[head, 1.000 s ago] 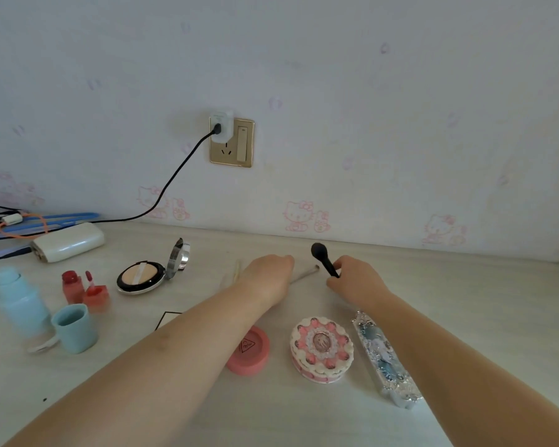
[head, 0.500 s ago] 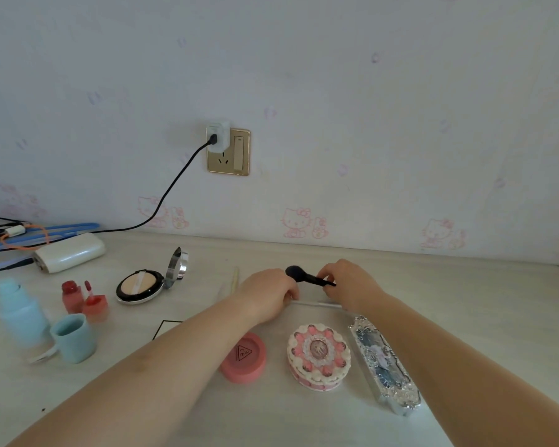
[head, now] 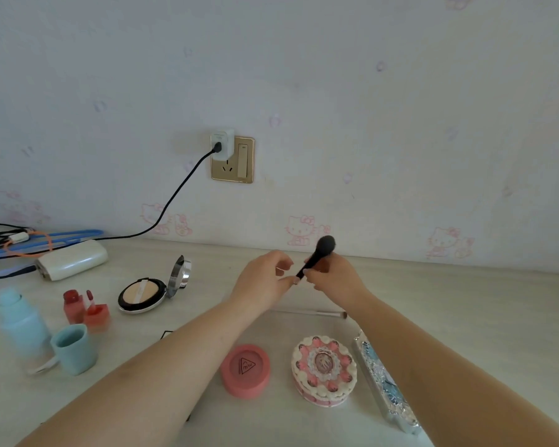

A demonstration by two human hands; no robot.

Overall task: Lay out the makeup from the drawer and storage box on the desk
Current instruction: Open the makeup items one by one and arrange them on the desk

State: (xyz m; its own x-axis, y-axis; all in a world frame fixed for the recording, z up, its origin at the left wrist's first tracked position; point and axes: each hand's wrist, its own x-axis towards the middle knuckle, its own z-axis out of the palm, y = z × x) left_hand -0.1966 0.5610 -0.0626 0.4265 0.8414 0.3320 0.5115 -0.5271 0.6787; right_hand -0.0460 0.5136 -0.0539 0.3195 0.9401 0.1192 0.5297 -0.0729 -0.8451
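The black makeup brush point(head: 317, 257) is held above the counter point(head: 465, 317) near the wall, its round head tilted up and to the right. The right hand point(head: 334, 275) curls its grip round the handle; the left hand point(head: 262, 280) pinches the handle's lower tip. Below them a thin pale brush point(head: 310, 312) lies flat. Nearer sit a pink round compact point(head: 246, 371), a cake-shaped case point(head: 324, 371) and a silver palette point(head: 381, 379). An open powder compact point(head: 146, 293) rests to the left.
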